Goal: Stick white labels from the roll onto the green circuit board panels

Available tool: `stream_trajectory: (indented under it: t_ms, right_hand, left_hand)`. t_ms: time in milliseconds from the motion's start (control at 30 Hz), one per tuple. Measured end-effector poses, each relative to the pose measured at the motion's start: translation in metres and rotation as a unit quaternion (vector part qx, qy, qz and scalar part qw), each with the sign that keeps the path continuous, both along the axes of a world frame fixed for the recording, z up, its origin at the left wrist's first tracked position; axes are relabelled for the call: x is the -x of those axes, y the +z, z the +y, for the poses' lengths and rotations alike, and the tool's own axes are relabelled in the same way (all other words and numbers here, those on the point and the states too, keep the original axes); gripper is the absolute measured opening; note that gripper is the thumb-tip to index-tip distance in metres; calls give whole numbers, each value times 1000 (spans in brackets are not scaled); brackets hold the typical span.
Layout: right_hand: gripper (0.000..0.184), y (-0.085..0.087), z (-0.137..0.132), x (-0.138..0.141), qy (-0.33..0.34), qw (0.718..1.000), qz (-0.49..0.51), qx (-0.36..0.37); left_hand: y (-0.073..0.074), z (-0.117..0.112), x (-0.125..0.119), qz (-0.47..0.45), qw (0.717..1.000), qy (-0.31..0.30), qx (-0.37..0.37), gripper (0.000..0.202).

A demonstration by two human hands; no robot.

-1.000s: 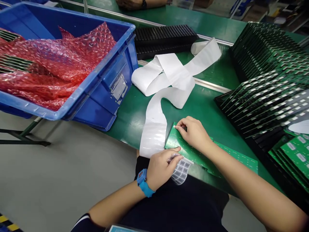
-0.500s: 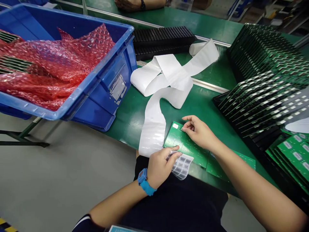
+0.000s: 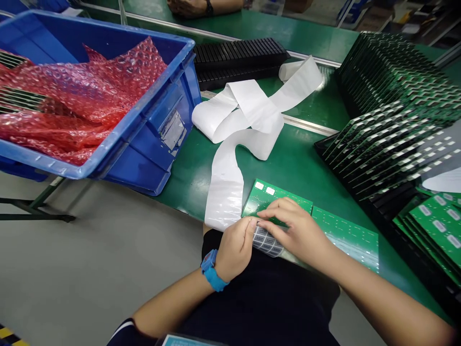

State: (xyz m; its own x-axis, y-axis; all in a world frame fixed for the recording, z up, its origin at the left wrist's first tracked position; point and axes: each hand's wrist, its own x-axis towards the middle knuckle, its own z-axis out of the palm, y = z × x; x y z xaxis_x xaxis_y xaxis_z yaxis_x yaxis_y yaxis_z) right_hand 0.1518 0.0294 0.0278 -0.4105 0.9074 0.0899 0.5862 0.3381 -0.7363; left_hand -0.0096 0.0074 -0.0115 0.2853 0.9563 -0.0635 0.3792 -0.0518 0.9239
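Note:
A long green circuit board [image 3: 334, 230] lies along the near edge of the green table, with two small white labels at its far left corner [image 3: 264, 188]. My left hand [image 3: 234, 247], with a blue wristband, is closed on the end of a label strip [image 3: 266, 241] at the board's near edge. My right hand [image 3: 295, 230] has its fingertips pinched at the top of that same strip, right beside the left thumb. A long white backing ribbon [image 3: 230, 178] runs from the strip across the table in loose folds.
A blue crate [image 3: 151, 125] with red bubble wrap overhangs the table at the left. Black trays [image 3: 237, 60] lie at the back. Racks of upright green boards [image 3: 392, 120] fill the right side, with flat labelled boards [image 3: 435, 226] near them. Another person's forearm [image 3: 201, 6] rests beyond.
My right hand left the board's far left corner, where a second label now sits, and came back to the label strip in my left hand.

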Motion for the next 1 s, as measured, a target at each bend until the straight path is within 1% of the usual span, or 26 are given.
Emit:
stream_trajectory:
  t_ms: [67,133,167,233,267,333,367,433,467,567,733,800,867,900,933,967,1000]
  right_hand:
    - [9,4,-4,3,-2,1000,19,17]
    - [11,7,-4,2,-17,997,53,56]
    - [11,8,-2,-1,-36,993,73,81]
    - [12,8,6,-12,-101,983,98,120]
    - [13,6,11,-19,-141,977,94,131]
    - [17,0,23,-35,-210,965,46,149]
    - [19,-4,29,-42,-225,961,11,161]
    - [20,-13,37,-51,-222,957,-53,180]
    - [20,-17,39,-53,-215,957,-75,179]
    - [20,-26,41,-52,-206,963,-105,141]
    - [18,-29,37,-45,-192,967,-123,111]
    - [14,-28,34,-43,-185,967,-166,57]
    - [12,-26,31,-44,-191,956,-221,-32]
    - [17,-24,29,-46,-198,950,-232,-71]
    - [23,-23,29,-50,-202,950,-222,-88]
    - [28,-22,28,-55,-200,958,-191,-74]
    - [29,-21,28,-60,-188,970,-150,-37]
  left_hand:
    - [-2,0,0,28,999,18,-26,34]
    - [-5,0,0,39,998,35,-47,40]
    - [-6,0,0,40,997,40,-54,42]
    - [-7,1,0,36,997,42,-57,45]
    - [-6,0,0,28,998,34,-49,44]
    - [-5,0,-1,7,1000,5,-28,38]
    - [-3,0,-1,0,1000,-11,-20,35]
    - [-2,-2,-3,7,999,-32,-17,30]
    - [-2,-2,-4,19,999,-35,-21,29]
    - [-3,-4,-6,47,998,-37,-33,26]
    - [-5,-4,-7,56,997,-38,-36,26]
    - [-4,-4,-7,59,997,-36,-35,27]
    - [-3,-3,-7,61,997,-35,-31,28]
    - [-3,-3,-7,61,997,-35,-29,29]
    - [-2,-3,-8,62,997,-34,-27,30]
    - [-2,-3,-8,63,997,-33,-25,30]
    - [-1,-3,-8,65,997,-32,-24,30]
